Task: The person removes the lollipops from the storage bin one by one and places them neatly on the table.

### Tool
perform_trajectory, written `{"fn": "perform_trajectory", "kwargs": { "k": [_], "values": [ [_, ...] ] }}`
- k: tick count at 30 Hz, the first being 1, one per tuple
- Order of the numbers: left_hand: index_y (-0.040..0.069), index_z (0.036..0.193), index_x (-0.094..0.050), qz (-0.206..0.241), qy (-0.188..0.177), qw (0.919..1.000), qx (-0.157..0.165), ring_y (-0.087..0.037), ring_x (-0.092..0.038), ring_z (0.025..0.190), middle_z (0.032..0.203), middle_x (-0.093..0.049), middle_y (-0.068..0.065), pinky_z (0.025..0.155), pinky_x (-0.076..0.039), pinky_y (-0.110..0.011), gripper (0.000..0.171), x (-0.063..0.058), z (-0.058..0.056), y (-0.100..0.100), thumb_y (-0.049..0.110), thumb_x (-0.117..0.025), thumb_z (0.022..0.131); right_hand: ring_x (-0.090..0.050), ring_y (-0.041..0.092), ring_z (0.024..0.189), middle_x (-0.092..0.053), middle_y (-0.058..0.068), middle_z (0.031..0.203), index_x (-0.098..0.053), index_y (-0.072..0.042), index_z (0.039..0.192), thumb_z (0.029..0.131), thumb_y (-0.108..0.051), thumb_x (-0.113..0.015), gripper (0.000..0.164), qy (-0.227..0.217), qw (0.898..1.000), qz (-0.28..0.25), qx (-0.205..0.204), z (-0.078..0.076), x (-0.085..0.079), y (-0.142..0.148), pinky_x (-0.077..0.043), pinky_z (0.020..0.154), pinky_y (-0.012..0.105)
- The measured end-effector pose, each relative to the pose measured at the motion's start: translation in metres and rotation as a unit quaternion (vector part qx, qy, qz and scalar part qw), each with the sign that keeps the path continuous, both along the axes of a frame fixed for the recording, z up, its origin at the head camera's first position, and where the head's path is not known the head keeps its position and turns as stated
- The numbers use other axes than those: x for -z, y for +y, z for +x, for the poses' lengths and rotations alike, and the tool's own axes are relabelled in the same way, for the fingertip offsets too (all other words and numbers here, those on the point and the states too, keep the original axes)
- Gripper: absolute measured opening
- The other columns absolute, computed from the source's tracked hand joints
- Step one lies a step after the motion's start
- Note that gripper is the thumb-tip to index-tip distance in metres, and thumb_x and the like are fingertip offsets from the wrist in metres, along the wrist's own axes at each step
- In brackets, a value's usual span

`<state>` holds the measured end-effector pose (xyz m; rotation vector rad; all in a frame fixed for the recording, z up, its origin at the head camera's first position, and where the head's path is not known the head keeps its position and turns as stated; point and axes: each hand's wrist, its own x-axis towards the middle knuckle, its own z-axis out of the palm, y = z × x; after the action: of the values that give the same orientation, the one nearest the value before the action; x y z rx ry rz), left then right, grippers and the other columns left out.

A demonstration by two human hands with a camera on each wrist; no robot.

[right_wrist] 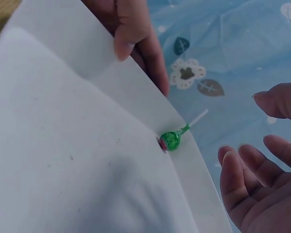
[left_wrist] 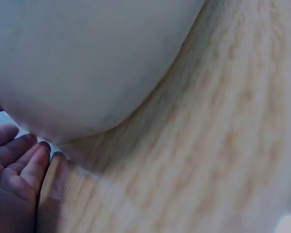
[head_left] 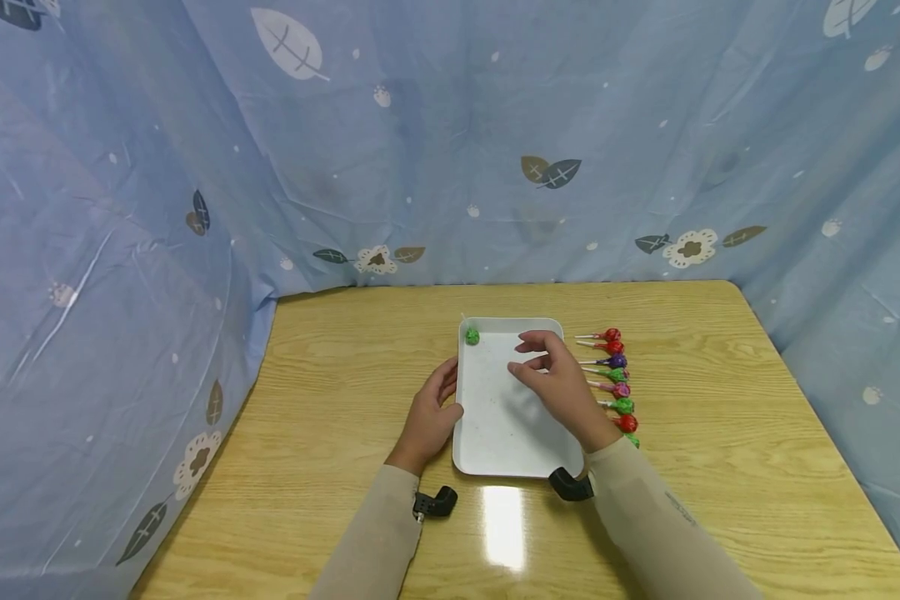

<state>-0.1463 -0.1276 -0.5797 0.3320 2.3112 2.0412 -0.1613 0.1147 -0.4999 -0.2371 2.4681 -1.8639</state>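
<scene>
A shallow white tray lies on the table. My left hand grips its left rim; in the right wrist view the thumb lies over the rim with the fingers on the outer side. One green-wrapped lollipop rests in the tray's far left corner, its stick poking out over the rim. Above the tray's right half hovers my right hand, fingers loosely bent, thumb and fingertips apart, with nothing between them. The left wrist view shows left fingers against the tray's edge.
Right of the tray, several lollipops in red, purple, green and pink wrappers lie in a column, sticks pointing left. My right forearm partly covers the nearest ones. A blue patterned curtain surrounds the wooden table at the back and sides.
</scene>
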Motion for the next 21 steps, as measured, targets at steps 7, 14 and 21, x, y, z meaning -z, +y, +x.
{"fn": "perform_trajectory", "kwargs": {
  "k": [7, 14, 21],
  "values": [
    [0.005, 0.168, -0.039, -0.004, 0.003, 1.0000, -0.001, -0.026, -0.054, 0.143, 0.161, -0.051, -0.013, 0.118, -0.046, -0.042, 0.080, 0.000, -0.001, 0.000, -0.008, -0.053, 0.090, -0.066, 0.032, 0.104, -0.062, 0.027, 0.138, -0.057, -0.001, 0.146, 0.101, -0.016, -0.078, 0.052, 0.005, 1.000, 0.003, -0.003, -0.014, 0.005, -0.012, -0.057, 0.080, 0.036],
    [0.002, 0.167, -0.039, -0.002, 0.014, 0.9999, -0.001, -0.026, -0.055, 0.142, 0.160, -0.053, -0.015, 0.117, -0.046, -0.039, 0.080, 0.001, -0.003, 0.000, -0.010, -0.053, 0.088, -0.066, 0.031, 0.103, -0.059, 0.025, 0.141, -0.053, 0.000, 0.150, 0.102, -0.017, -0.077, 0.057, -0.017, 1.000, 0.004, -0.011, -0.028, 0.013, -0.021, -0.057, 0.079, 0.039],
    [0.004, 0.167, -0.040, 0.008, 0.009, 0.9999, 0.002, -0.027, -0.055, 0.142, 0.160, -0.052, -0.016, 0.117, -0.047, -0.040, 0.081, 0.000, -0.003, -0.001, -0.010, -0.053, 0.088, -0.066, 0.030, 0.105, -0.058, 0.022, 0.145, -0.053, 0.000, 0.152, 0.102, -0.018, -0.076, 0.058, -0.037, 0.999, -0.024, 0.000, -0.038, 0.021, -0.029, -0.060, 0.083, 0.040]
  ]
}}
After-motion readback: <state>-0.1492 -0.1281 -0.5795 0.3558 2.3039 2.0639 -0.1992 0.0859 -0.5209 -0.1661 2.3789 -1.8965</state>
